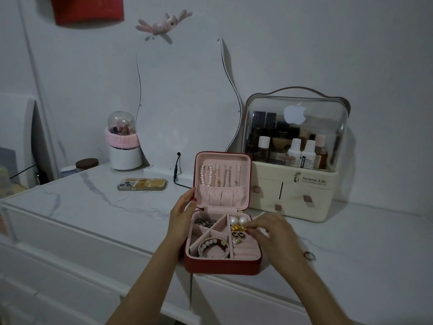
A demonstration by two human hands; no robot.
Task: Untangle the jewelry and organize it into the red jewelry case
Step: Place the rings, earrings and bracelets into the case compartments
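Lower centre: the open red jewelry case [222, 266] sits at the near edge of the marble tabletop [93, 202], with bare surface to its left and right; the left hand [181, 215] rests straight-fingered against the hinge side, and the right hand [269, 231] pinches a gold piece [239, 228] over the ring rolls. A small ring [309, 256] lies right. Beyond stand a phone [141, 184], cosmetics organizer [295, 184], wavy mirror [185, 102] and white wall [328, 43].

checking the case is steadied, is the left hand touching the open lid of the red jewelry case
Touching. The head view shows the left hand with fingertips resting against the left edge of the red jewelry case lid.
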